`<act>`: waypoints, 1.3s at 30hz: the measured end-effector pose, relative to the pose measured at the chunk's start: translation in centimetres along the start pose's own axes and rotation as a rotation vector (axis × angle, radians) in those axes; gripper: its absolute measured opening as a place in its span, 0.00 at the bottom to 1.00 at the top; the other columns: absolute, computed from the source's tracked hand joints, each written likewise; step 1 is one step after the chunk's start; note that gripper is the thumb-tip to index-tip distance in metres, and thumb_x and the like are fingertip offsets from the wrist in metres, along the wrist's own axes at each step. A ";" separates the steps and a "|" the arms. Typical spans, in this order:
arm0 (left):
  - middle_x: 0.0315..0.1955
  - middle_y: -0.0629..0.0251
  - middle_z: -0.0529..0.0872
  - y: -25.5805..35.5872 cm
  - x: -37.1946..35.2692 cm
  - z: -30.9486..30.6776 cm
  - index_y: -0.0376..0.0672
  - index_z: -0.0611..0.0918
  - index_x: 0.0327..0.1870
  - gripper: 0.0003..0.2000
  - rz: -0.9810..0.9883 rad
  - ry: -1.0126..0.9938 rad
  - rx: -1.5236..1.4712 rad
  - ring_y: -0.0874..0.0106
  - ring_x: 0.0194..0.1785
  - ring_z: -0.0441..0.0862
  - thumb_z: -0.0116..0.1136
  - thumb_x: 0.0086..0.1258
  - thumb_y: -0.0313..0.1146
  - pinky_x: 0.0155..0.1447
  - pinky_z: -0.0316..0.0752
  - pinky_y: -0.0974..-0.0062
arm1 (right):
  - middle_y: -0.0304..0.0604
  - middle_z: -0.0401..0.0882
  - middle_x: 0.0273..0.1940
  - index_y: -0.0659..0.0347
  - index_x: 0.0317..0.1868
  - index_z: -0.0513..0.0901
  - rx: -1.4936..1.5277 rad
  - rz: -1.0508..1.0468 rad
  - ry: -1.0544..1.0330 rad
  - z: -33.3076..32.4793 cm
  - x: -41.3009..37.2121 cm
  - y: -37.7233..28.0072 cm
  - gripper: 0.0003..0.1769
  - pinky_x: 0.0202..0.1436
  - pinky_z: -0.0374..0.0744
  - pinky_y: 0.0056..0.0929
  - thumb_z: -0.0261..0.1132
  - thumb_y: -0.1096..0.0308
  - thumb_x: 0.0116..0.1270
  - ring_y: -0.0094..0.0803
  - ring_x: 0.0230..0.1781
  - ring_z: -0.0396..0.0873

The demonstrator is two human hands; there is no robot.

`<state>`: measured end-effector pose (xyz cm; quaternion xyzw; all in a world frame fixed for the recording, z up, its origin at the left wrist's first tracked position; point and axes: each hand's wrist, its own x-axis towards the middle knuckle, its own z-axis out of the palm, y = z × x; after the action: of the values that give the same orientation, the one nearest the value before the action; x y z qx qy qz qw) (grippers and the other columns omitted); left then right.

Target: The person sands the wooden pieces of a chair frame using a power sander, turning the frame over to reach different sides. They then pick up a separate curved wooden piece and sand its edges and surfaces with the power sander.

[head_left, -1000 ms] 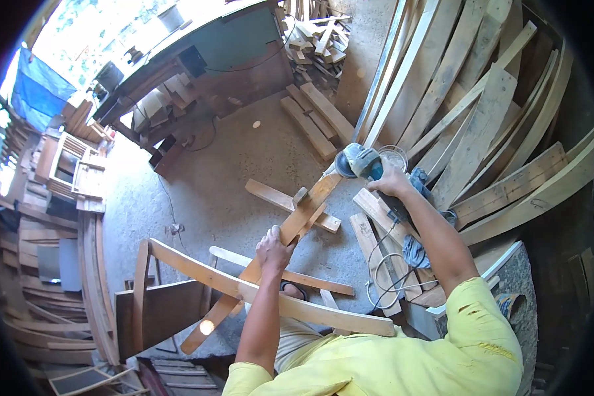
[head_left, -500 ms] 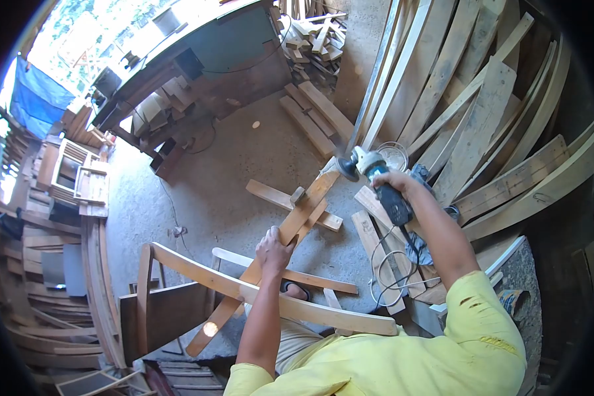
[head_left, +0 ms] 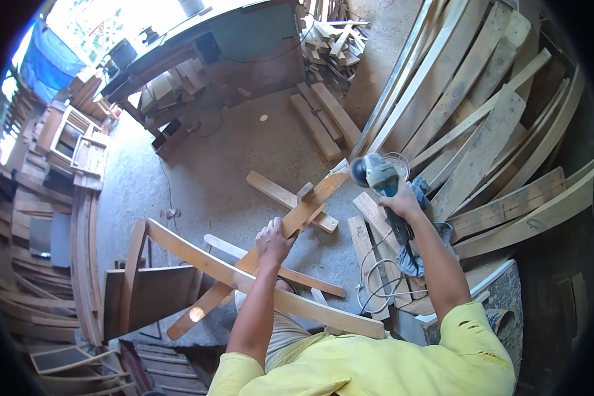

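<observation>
My left hand (head_left: 274,243) is closed around a long wooden piece (head_left: 310,203) that slants from lower left to upper right. My right hand (head_left: 400,200) grips the body of an angle grinder (head_left: 381,177). The grinder's round disc (head_left: 359,171) is just right of the wooden piece's pale far end, and a small gap seems to lie between them. A curved wooden rail (head_left: 204,259) passes under my left forearm. A small block (head_left: 305,191) rests against the wooden piece, and a crossing plank (head_left: 270,189) lies beneath it.
Long boards (head_left: 455,86) lean at the right. A coiled cable (head_left: 376,284) lies over planks below the grinder. A workbench (head_left: 257,46) stands at the back, beside a heap of offcuts (head_left: 336,43). Wooden frames (head_left: 72,142) are stacked at the left.
The grinder in my right hand has turned, its disc now facing more toward the camera and slightly right of before. The whole view has shifted a little.
</observation>
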<state>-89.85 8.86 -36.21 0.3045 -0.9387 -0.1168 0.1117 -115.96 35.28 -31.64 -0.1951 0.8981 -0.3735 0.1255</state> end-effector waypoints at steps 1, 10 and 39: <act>0.37 0.57 0.86 0.0 -0.1 0.0 0.44 0.78 0.38 0.24 0.002 -0.002 0.007 0.56 0.42 0.86 0.69 0.60 0.57 0.46 0.78 0.58 | 0.61 0.81 0.57 0.66 0.65 0.72 -0.072 0.000 -0.057 0.0 0.7 -1.4 0.48 0.66 0.75 0.39 0.79 0.56 0.43 0.53 0.60 0.79; 0.37 0.58 0.84 -0.6 -0.3 0.3 0.45 0.77 0.40 0.23 0.029 0.010 -0.016 0.57 0.42 0.85 0.68 0.61 0.56 0.47 0.78 0.59 | 0.63 0.79 0.59 0.66 0.67 0.68 -0.297 -0.050 -0.172 -0.5 4.3 -5.6 0.52 0.68 0.74 0.42 0.79 0.54 0.43 0.55 0.62 0.78; 0.37 0.59 0.85 -1.0 -0.1 0.3 0.44 0.78 0.41 0.22 0.014 0.008 -0.051 0.58 0.43 0.85 0.68 0.62 0.54 0.47 0.78 0.60 | 0.54 0.83 0.48 0.69 0.60 0.74 -0.566 0.082 -0.345 -7.9 14.2 -12.0 0.43 0.48 0.84 0.39 0.79 0.63 0.40 0.41 0.43 0.84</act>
<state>-89.35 8.15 -36.80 0.2952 -0.9371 -0.1386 0.1241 -128.54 26.16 -18.71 -0.2464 0.9388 -0.0653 0.2316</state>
